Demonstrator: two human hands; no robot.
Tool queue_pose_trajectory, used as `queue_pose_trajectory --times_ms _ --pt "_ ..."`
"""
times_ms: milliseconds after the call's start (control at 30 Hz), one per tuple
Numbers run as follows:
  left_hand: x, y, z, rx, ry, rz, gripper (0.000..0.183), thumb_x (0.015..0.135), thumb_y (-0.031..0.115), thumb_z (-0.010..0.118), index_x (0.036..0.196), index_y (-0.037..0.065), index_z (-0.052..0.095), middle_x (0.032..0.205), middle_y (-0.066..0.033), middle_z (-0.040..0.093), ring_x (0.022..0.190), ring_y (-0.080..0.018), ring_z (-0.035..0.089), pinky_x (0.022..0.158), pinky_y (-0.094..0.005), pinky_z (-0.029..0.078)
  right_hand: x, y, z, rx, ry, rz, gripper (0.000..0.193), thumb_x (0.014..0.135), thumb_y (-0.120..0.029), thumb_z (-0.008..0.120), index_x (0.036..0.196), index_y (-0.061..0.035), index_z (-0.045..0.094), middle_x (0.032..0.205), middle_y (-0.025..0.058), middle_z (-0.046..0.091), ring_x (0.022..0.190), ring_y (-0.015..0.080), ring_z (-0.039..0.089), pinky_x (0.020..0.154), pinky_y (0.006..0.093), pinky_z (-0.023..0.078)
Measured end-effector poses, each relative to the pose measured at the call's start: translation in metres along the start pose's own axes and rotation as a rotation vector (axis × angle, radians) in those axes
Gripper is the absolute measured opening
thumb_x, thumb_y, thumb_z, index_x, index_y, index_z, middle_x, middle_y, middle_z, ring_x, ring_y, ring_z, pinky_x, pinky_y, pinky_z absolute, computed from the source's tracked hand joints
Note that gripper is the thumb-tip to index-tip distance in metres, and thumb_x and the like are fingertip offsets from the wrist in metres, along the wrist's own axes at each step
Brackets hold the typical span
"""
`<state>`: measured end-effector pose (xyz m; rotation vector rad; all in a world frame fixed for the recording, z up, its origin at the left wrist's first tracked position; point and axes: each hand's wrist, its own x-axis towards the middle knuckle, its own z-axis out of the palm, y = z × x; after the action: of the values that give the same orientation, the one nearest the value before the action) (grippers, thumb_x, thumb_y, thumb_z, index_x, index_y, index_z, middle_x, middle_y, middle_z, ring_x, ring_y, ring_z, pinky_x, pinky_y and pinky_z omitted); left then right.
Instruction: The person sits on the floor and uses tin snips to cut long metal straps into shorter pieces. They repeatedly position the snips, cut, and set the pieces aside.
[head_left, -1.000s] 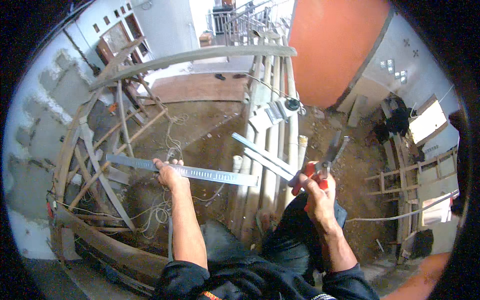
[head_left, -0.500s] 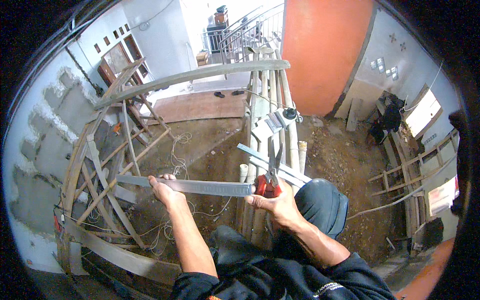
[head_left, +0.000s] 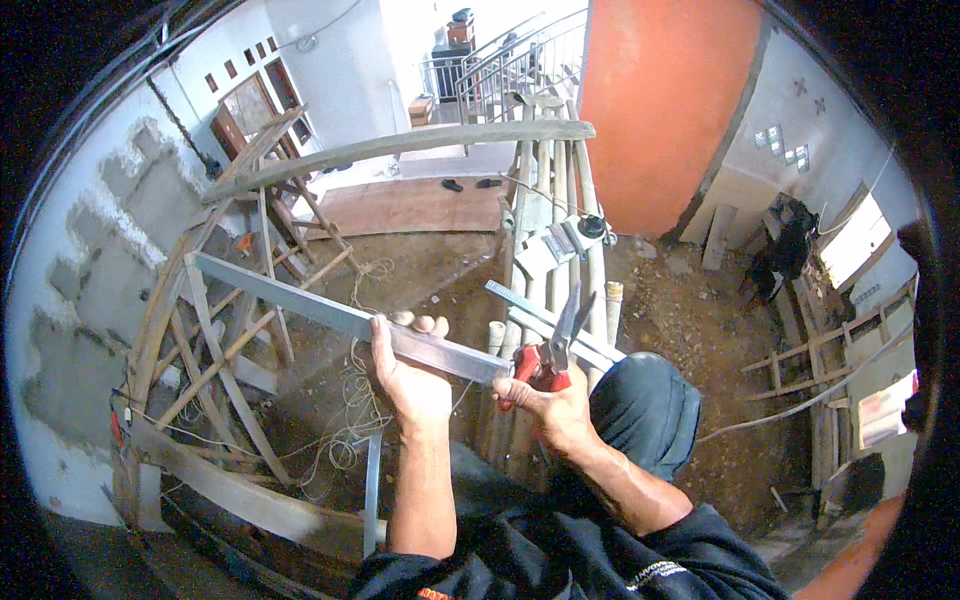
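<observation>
A long, straight grey metal channel (head_left: 290, 303) slants across in front of me, its far end up to the left. My left hand (head_left: 412, 378) is closed round it near its right part, thumb on the near side and fingertips over the far side. My right hand (head_left: 555, 408) grips red-handled tin snips (head_left: 566, 340) with the dark blades pointing away and apart. The right thumb lies against the channel's right end, by the red handles. What the blades' base touches is unclear. Beside my left forearm stands another narrow metal strip (head_left: 373, 490), partly hidden.
Bamboo poles (head_left: 545, 200) run away ahead, carrying metal strips (head_left: 520, 305) and a pale box-like item (head_left: 553, 247). A wooden beam (head_left: 400, 146) crosses them. Timber framing (head_left: 215, 350) stands left, with tangled cord (head_left: 350, 430) below. My bent knee (head_left: 645, 410) is right; dirt floor lies beneath.
The channel's left end has swung upward and away. My left hand now grips nearer the right end. The snips have tilted to the right, and a metal strip shows beside my left forearm.
</observation>
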<state>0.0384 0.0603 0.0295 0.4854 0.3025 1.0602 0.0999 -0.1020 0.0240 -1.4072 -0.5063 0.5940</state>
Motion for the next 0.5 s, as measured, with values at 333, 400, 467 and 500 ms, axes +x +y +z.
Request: queue_pose_trajectory --times_ms 333,400,467,500 --pt "0.025 0.042 0.002 0.017 0.292 0.213 0.027 0.099 0.037 0.062 0.102 0.015 0.047 0.082 0.0034 0.047 0.067 -0.0098 0.045 0.059 -0.0274 0.039 -0.024 0.006 -0.014 -0.601 -0.263 0.077 0.034 0.088 -0.015 0.069 0.114 -0.0011 0.053 0.091 0.0198 0.064 0.090 0.0320 0.065 0.080 0.0441 0.050" --pt "0.022 0.045 0.002 -0.026 0.257 0.173 0.027 0.098 0.038 0.063 0.099 0.016 0.048 0.076 0.0050 0.043 0.059 -0.0072 0.040 0.052 -0.0233 0.033 -0.029 0.002 -0.014 -0.681 -0.368 0.144 0.034 0.088 -0.014 0.068 0.115 -0.0005 0.053 0.093 0.0210 0.065 0.093 0.0334 0.066 0.081 0.0447 0.050" --pt "0.021 0.046 0.003 -0.056 0.201 0.141 0.027 0.098 0.039 0.063 0.098 0.016 0.049 0.074 0.0056 0.042 0.056 -0.0061 0.038 0.049 -0.0213 0.031 -0.033 -0.001 -0.012 -0.617 -0.402 0.186 0.030 0.090 -0.014 0.064 0.115 0.0000 0.054 0.095 0.0224 0.066 0.094 0.0353 0.066 0.081 0.0452 0.050" --pt "0.021 0.046 0.003 -0.065 0.210 0.133 0.027 0.098 0.040 0.063 0.097 0.016 0.049 0.073 0.0060 0.042 0.055 -0.0056 0.036 0.047 -0.0206 0.030 -0.034 -0.002 -0.010 -0.553 -0.409 0.178 0.032 0.090 -0.017 0.064 0.116 0.0001 0.055 0.095 0.0244 0.066 0.095 0.0390 0.067 0.081 0.0470 0.051"
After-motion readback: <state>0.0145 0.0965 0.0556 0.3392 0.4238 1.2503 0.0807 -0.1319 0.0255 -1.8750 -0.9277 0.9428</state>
